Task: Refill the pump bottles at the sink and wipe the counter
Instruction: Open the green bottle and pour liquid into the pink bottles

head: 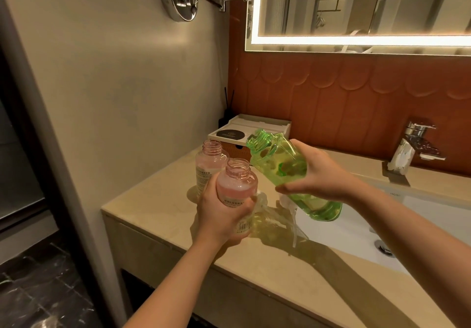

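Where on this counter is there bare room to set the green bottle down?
Bare counter lies left of the left hand and along the front edge before the basin. Crowded around the standing pink bottle, box and loose pumps.

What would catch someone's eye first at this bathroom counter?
The translucent green plastic bottle stands out at centre, held tilted in the right hand, open neck pointing up-left. Just left of it, the left hand grips a capless clear bottle of pink liquid, with a second pink bottle standing behind on the beige stone counter. At upper right, the mirror's glowing light strip draws the eye.
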The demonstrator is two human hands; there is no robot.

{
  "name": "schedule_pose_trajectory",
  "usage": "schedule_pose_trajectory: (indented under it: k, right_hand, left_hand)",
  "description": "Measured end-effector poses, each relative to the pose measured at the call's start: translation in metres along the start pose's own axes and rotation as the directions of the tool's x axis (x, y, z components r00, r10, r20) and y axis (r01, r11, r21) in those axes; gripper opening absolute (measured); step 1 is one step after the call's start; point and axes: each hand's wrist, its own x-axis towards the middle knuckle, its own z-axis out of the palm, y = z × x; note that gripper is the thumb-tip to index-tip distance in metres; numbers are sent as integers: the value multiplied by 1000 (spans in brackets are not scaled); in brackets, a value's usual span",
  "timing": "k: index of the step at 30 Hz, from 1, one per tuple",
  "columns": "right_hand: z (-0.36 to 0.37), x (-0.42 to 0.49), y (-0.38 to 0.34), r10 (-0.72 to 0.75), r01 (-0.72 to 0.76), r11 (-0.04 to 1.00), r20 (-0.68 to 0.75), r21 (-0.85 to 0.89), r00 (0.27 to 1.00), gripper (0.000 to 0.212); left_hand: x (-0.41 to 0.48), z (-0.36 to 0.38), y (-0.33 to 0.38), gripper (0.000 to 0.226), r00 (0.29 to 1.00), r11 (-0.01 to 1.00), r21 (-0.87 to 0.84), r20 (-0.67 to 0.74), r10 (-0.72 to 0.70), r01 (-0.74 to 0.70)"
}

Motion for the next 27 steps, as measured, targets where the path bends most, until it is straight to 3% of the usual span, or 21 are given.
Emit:
schedule_pose_trajectory:
  k: [9, 14, 21, 27]
  right_hand:
    - [9, -5, -11, -4, 9, 999, -99, 47, 995, 71]
    - [13, -1, -12, 17, -9, 999, -156, 50, 988, 66]
    - [19, 3, -13, 36, -40, 999, -169, -16, 985, 69]
    - [26, 4, -10, 67, -70, 997, -180, -10, 981, 69]
  left_hand:
    - [0, -35, -10, 61, 998, 999, 50, -65, 21, -18]
    - [6, -59, -17, 68, 995, 997, 78, -101, -7, 15]
    - [22, -77, -26, 74, 987, 995, 79, -153, -53, 66]
    - [36, -83, -33, 60, 981, 990, 101, -173, -82, 101]
